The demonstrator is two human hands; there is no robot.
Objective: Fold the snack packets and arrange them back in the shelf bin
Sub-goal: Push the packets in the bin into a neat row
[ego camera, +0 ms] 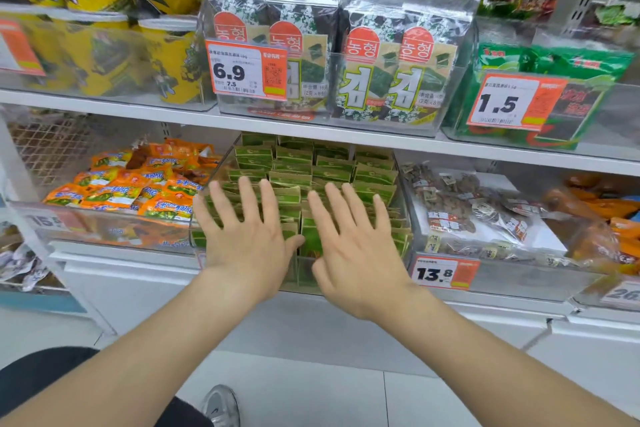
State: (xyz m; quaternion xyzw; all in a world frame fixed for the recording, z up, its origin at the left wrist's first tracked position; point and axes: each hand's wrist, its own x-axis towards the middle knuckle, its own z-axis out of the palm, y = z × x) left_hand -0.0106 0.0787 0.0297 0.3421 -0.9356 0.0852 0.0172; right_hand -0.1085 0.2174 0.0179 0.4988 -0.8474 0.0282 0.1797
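A clear shelf bin [403,198] on the lower shelf holds several rows of small green and tan snack packets [332,166], standing upright. My left hand [242,236] is spread flat in front of the bin's near left part, fingers straight. Beside it, my right hand [356,250] is spread the same way over the near middle of the bin. Neither hand holds a packet. The front packets and the bin's front wall are partly hidden behind both hands.
To the left is a bin of orange packets [138,184], to the right a bin of clear-bagged snacks [485,215] with a 13.8 price tag [445,272]. The upper shelf [311,133] carries seaweed packs [391,73]. White floor tiles and my shoe [221,406] lie below.
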